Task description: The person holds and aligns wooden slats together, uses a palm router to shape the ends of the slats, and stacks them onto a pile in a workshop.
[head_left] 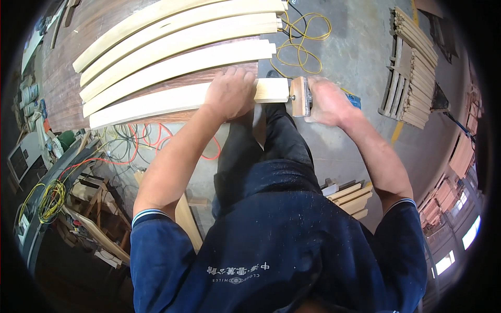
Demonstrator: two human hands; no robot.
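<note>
A pale wooden board [156,106] lies along the near edge of the brown worktable, its right end past the table's corner. Pressed over it near that end, my left hand [229,95] has its fingers curled around the far edge. My right hand [330,101] is wrapped around a trim router [308,96], mostly hidden by the fingers; its blue end [354,100] pokes out beyond them. A wooden plate [299,97] is on the router's face, with a small metal bit beside the board's end. Whether the bit touches the wood I cannot tell.
Several similar boards [182,65] lie side by side on the worktable [62,104]. A yellow cable [313,55] coils on the floor past its right end. Stacked wood pieces [412,78] stand farther right. Red hoses [138,141] and cables hang below at left.
</note>
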